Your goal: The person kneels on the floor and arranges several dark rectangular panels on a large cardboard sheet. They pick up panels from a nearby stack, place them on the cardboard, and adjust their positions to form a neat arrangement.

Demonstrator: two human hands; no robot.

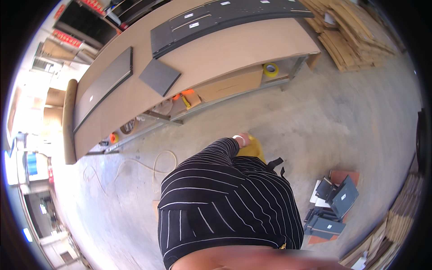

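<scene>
Striped sleeve (211, 157) hides fingers, seemingly against yellow object (253, 148).

We see a smooth matt brown board worktop (252, 49), matt dark grey panels (159, 76), a rough concrete floor (342, 117) and a striped cloth shirt (225, 202).

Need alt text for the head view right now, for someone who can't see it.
A person in a black shirt with thin white stripes stands on a concrete floor, one hand on a yellow object that the body mostly hides. Ahead runs a long tan workbench with dark grey flat panels on top; dark grey folded boxes lie lower right.
</scene>
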